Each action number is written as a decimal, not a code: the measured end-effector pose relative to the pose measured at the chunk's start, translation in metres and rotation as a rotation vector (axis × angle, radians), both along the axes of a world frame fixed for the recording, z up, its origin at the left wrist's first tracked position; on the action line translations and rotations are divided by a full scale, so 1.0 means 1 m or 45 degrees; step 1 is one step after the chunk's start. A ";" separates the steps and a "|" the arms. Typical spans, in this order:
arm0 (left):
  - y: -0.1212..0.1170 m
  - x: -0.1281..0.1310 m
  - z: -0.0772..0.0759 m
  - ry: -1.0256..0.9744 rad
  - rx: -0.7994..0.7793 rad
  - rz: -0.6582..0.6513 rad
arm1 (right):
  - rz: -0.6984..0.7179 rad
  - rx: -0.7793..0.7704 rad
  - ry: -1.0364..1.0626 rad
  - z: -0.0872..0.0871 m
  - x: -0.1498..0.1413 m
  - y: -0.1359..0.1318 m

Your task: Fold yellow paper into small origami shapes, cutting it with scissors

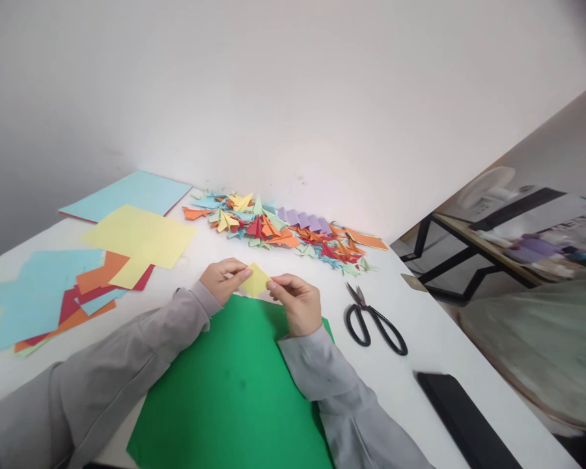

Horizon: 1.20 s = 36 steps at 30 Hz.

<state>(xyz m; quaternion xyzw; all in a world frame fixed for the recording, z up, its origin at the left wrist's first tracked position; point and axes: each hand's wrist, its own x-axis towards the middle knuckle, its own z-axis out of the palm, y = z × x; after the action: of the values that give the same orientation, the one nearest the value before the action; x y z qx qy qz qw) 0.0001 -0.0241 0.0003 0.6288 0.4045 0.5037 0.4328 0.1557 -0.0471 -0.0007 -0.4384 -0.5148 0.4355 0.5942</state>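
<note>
Left hand (222, 280) and right hand (300, 306) pinch opposite corners of a small yellow paper (255, 280) between thumbs and fingers, just over the far edge of a green sheet (234, 384). That sheet lies toward the near edge of the desk (395, 391), below both gray sleeves. Because the yellow paper is small and thin, an uneven pull could tear or crease it, and a loosened pinch could let it slip. The right sleeve (317, 371) lies against the green sheet and might drag it askew if that arm shifts. Toward the desk's right edge, scissors (361, 305) lie with their blades slightly parted; a careless sideways reach could meet the points. Folded paper pieces (258, 228) crowd the far edge by the wall, light enough to be scattered or crushed by a brush of the hand. Loose colored sheets (83, 299) overlap on the left, where an elbow could slide them.
</note>
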 end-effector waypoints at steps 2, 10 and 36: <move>0.000 0.001 0.002 -0.053 0.024 0.006 | 0.035 -0.009 -0.041 0.001 0.000 -0.001; 0.001 -0.001 0.003 -0.123 0.057 -0.117 | 0.082 0.032 -0.153 0.003 -0.003 -0.006; -0.007 0.004 0.010 0.290 -0.155 0.018 | 0.063 -0.392 0.305 -0.002 0.000 0.003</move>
<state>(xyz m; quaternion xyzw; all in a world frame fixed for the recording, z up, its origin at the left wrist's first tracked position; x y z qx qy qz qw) 0.0037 -0.0309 0.0100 0.6516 0.4852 0.4066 0.4180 0.1554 -0.0439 -0.0025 -0.4563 -0.3783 0.5727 0.5663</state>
